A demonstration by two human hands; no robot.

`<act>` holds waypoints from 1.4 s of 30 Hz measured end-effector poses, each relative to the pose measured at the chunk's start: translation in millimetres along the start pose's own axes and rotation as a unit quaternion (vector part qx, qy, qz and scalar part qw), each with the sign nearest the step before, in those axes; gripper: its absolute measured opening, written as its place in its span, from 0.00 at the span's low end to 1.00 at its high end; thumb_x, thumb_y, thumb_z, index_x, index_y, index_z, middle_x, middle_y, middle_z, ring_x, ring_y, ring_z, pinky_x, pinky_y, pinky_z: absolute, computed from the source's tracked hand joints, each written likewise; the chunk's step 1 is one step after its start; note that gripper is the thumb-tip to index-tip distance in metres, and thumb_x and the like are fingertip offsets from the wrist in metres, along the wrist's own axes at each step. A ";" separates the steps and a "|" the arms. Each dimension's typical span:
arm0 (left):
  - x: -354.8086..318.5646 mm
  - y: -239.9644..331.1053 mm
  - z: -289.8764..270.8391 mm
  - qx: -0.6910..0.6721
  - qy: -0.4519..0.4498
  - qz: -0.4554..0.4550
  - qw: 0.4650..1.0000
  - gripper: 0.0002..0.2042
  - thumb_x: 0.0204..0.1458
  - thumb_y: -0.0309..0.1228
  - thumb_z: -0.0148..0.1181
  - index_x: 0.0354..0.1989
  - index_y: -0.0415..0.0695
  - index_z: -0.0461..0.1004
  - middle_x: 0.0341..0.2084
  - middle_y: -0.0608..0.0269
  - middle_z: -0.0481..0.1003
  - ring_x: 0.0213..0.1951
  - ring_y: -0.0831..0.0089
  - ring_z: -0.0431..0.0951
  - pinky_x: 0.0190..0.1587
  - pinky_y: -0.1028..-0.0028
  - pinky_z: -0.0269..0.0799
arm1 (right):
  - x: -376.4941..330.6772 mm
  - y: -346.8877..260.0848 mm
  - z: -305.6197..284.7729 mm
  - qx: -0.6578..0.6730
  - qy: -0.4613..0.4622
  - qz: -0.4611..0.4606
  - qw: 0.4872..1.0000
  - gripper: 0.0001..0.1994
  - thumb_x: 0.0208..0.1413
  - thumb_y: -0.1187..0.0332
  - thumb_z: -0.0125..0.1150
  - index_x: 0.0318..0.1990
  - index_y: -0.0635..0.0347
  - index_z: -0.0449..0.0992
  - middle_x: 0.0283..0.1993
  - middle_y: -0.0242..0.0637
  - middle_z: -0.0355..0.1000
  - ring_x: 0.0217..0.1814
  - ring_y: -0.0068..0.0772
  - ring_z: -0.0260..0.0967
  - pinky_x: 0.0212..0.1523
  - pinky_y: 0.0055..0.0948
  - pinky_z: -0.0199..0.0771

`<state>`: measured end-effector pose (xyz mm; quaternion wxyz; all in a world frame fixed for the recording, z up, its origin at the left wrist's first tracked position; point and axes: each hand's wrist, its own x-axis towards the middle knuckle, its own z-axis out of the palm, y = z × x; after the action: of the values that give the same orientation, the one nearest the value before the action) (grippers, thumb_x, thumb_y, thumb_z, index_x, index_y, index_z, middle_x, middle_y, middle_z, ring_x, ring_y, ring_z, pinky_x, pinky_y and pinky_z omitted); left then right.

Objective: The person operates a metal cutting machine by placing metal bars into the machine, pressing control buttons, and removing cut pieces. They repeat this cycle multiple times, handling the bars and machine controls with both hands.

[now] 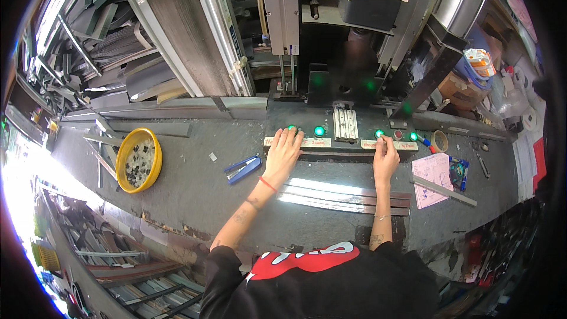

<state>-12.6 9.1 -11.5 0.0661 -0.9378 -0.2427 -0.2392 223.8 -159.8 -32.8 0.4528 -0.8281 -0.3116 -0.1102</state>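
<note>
Grey surface [189,201]: long control panel [366,130], shiny metal strips [342,196] in front. Left hand [283,155]: grip spread. Right hand [385,156]: fingers curled, can't tell if grip's closed. Leftmost green-lit pushbutton [292,128] under left fingertips, inner-right green-lit pushbutton [379,134] at right fingertips.

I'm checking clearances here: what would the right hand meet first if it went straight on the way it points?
The right hand would most likely meet the lit green button at its fingers; whether they already touch is unclear.
</note>
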 end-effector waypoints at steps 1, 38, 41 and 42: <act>0.2 0.2 0.4 -0.002 -0.001 -0.001 1.000 0.27 0.43 0.36 0.65 0.52 0.43 0.66 0.51 0.57 0.67 0.57 0.61 0.65 0.64 0.62 0.54 | 1.5 0.3 -1.8 -0.003 -0.009 -0.001 1.000 0.09 0.58 0.66 0.54 0.42 0.59 0.75 0.37 0.47 0.75 0.40 0.52 0.72 0.40 0.39 0.70; 11.6 4.7 -14.1 -0.050 -0.032 -0.044 0.997 0.29 0.37 0.33 0.69 0.51 0.43 0.67 0.48 0.56 0.68 0.46 0.63 0.72 0.51 0.67 0.66 | 26.8 -26.9 -12.7 -0.185 -0.111 -0.056 0.975 0.11 0.62 0.61 0.48 0.36 0.58 0.70 0.22 0.49 0.72 0.28 0.56 0.72 0.28 0.49 0.67; 12.5 4.8 -11.3 -0.039 -0.030 -0.041 0.998 0.29 0.37 0.33 0.69 0.51 0.43 0.67 0.48 0.56 0.69 0.46 0.63 0.72 0.51 0.67 0.65 | 21.1 -18.4 -7.7 -0.140 -0.068 -0.055 0.986 0.09 0.62 0.62 0.48 0.39 0.57 0.69 0.22 0.48 0.73 0.27 0.55 0.72 0.28 0.49 0.68; 12.1 5.0 -10.0 -0.046 -0.038 -0.044 0.997 0.29 0.37 0.33 0.69 0.51 0.43 0.67 0.48 0.56 0.69 0.47 0.64 0.72 0.51 0.67 0.65 | 18.2 -15.2 -7.6 -0.123 -0.069 -0.067 0.988 0.08 0.61 0.62 0.50 0.40 0.56 0.68 0.22 0.48 0.72 0.26 0.54 0.72 0.27 0.48 0.67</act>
<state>-5.1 7.4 3.1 0.0033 -0.9365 -0.2751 -0.2174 229.5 -152.4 -9.6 0.3167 -0.8602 -0.3813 -0.1201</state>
